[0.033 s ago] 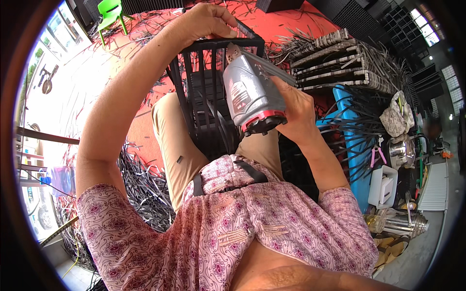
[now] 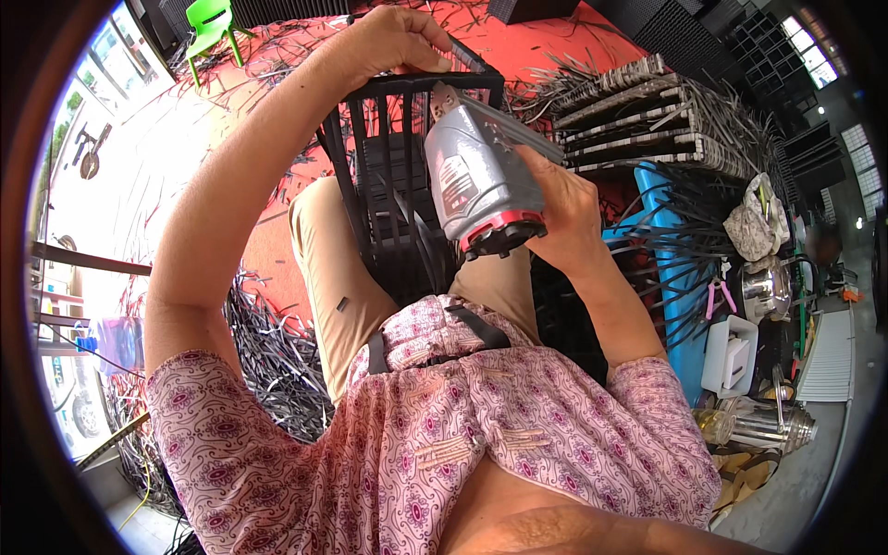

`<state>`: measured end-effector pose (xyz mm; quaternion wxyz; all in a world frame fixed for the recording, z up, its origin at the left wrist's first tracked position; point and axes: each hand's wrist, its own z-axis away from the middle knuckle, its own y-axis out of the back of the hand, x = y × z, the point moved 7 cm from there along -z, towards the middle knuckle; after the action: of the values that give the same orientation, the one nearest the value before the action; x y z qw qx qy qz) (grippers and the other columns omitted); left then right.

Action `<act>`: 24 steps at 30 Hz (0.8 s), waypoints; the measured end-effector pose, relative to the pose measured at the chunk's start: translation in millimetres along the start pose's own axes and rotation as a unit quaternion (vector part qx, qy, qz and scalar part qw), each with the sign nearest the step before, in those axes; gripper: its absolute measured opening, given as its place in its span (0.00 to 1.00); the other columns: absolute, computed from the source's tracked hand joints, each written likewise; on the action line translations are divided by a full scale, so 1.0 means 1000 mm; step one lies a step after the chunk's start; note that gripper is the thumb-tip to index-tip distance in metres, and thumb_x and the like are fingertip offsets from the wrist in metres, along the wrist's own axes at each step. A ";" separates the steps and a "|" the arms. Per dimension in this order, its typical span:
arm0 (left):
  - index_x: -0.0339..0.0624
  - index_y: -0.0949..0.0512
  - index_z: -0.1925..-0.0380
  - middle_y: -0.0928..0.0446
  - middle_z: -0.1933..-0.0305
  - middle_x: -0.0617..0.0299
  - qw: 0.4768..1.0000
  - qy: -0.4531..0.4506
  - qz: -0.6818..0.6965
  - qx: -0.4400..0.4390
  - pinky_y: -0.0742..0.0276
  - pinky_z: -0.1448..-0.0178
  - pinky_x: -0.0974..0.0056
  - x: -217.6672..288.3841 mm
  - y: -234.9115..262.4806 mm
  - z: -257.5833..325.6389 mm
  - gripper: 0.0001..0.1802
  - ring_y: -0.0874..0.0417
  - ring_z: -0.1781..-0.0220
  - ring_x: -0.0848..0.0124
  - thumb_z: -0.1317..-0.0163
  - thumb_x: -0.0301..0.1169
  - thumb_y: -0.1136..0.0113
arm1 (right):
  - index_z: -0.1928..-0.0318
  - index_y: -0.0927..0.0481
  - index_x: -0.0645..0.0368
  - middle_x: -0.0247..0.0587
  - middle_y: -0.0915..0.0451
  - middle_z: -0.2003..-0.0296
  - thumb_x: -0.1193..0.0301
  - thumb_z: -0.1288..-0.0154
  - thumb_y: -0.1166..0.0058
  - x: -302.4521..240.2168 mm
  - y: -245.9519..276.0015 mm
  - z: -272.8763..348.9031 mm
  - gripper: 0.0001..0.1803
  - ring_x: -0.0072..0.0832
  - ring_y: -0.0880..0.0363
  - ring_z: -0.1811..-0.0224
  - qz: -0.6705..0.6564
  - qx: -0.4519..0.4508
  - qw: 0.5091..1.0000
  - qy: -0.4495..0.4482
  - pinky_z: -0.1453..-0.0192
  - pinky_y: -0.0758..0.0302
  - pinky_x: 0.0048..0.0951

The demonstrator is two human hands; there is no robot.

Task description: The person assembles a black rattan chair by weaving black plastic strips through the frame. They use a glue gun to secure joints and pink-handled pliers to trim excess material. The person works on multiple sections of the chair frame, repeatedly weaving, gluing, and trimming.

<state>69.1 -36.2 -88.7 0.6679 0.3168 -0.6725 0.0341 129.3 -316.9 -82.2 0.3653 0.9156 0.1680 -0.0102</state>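
Observation:
My right hand (image 2: 566,205) is wrapped round a grey staple gun (image 2: 472,171) with a red and black end. The tool's nose meets the top rail of a black slatted frame (image 2: 393,85), near its corner; the exact contact point is hidden. On that same rail, further left, my left hand (image 2: 402,42) grips the frame with its fingers curled over the far side. Black flat strips (image 2: 407,217) hang from the frame between my knees. The right hand's fingers are partly hidden behind the tool.
Stacked woven panels (image 2: 638,111) with loose black strips stand at the right, by a blue plastic piece (image 2: 680,305). Pink-handled pliers (image 2: 721,294), a white container (image 2: 731,356) and a glass jar (image 2: 758,424) lie beyond. Strip offcuts (image 2: 273,347) litter the red floor. A green chair (image 2: 211,26) stands far left.

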 end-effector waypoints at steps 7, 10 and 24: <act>0.41 0.17 0.60 0.19 0.70 0.72 1.000 -0.007 0.010 -0.005 0.31 0.66 0.74 0.000 0.000 -0.001 0.12 0.23 0.70 0.83 0.42 0.28 0.25 | 0.41 0.24 0.61 0.44 0.12 0.61 0.67 0.44 0.29 -0.001 0.000 -0.003 0.31 0.41 0.11 0.61 0.000 0.001 1.000 0.002 0.55 0.15 0.41; 0.41 0.16 0.60 0.20 0.71 0.72 1.000 -0.006 -0.015 -0.007 0.31 0.66 0.74 -0.002 0.003 -0.002 0.11 0.24 0.71 0.83 0.42 0.28 0.26 | 0.43 0.23 0.61 0.46 0.13 0.61 0.68 0.46 0.28 -0.003 -0.001 -0.004 0.30 0.42 0.11 0.60 -0.007 0.002 1.000 -0.011 0.55 0.15 0.41; 0.40 0.17 0.55 0.21 0.71 0.73 0.999 0.031 -0.031 -0.021 0.30 0.64 0.73 0.000 -0.002 0.002 0.15 0.23 0.69 0.83 0.40 0.31 0.27 | 0.42 0.20 0.57 0.50 0.12 0.58 0.70 0.48 0.26 0.028 0.007 0.023 0.30 0.45 0.11 0.58 -0.166 -0.009 0.962 -0.216 0.52 0.15 0.39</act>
<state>68.3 -38.9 -89.4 0.6958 0.3220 -0.6420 0.0091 160.2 -328.9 -98.7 0.3946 0.8472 0.2348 -0.2672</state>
